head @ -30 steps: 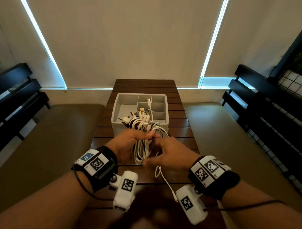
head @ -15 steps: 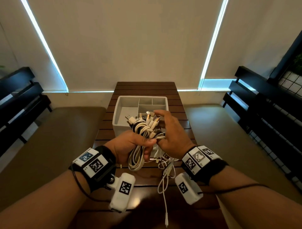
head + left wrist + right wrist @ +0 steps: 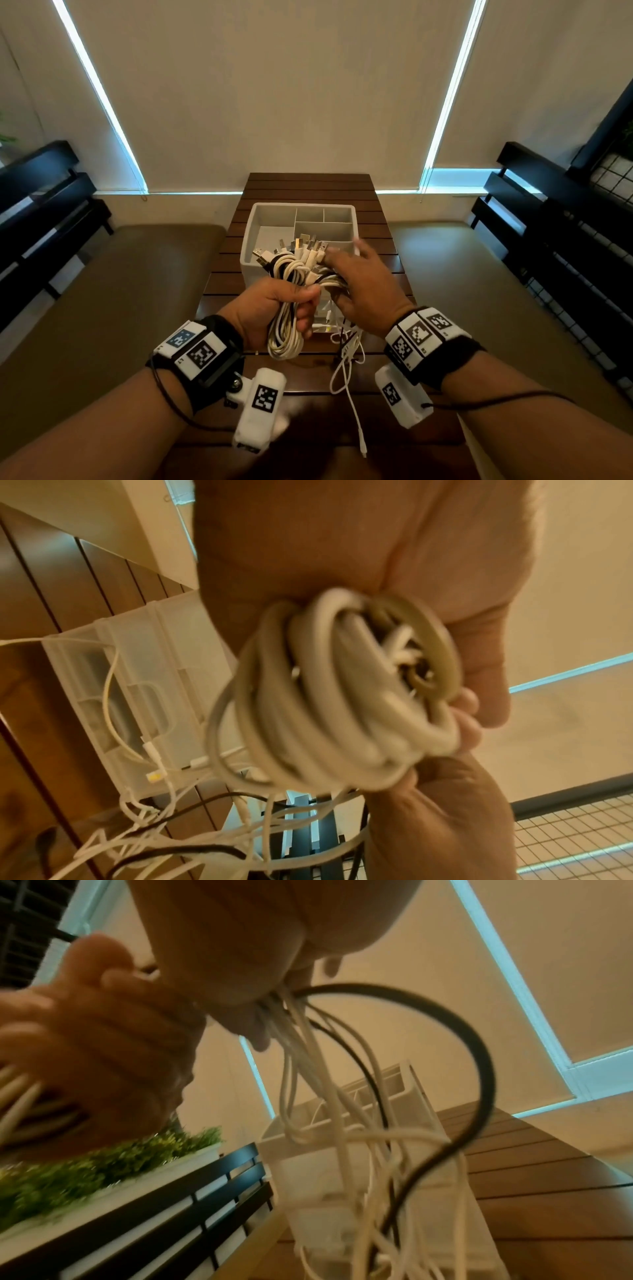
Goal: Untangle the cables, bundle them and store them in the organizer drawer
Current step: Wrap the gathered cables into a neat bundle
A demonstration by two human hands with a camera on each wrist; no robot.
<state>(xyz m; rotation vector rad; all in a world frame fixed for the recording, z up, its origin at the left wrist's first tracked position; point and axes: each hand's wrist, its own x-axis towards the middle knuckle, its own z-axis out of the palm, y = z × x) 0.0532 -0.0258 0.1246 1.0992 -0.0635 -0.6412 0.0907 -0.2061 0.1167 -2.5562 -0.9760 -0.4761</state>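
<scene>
My left hand (image 3: 310, 305) grips a coiled bundle of white and black cables (image 3: 291, 274) in its fist, above the table in front of the organizer. The plug ends (image 3: 301, 248) fan out on top and loops (image 3: 284, 342) hang below the fist. The left wrist view shows the coil (image 3: 325, 696) end-on against my left hand (image 3: 466, 702). My right hand (image 3: 334, 279) lies against the bundle's right side, fingertips near the plugs. Loose strands (image 3: 308, 1056) run out from under my right hand (image 3: 274, 1001) and trail onto the table (image 3: 346, 373). The white divided organizer (image 3: 253, 219) stands behind.
The dark slatted wooden table (image 3: 308, 185) is narrow, with tan cushions (image 3: 102, 291) on both sides. Black benches (image 3: 548, 212) line the left and right walls. A green plant in a white planter (image 3: 103, 1164) sits behind the left bench. One cable end (image 3: 363, 452) lies near the table's front edge.
My right hand rose from below the bundle to its upper right side beside the plugs, drawing loose strands up with it. My left hand kept its grip.
</scene>
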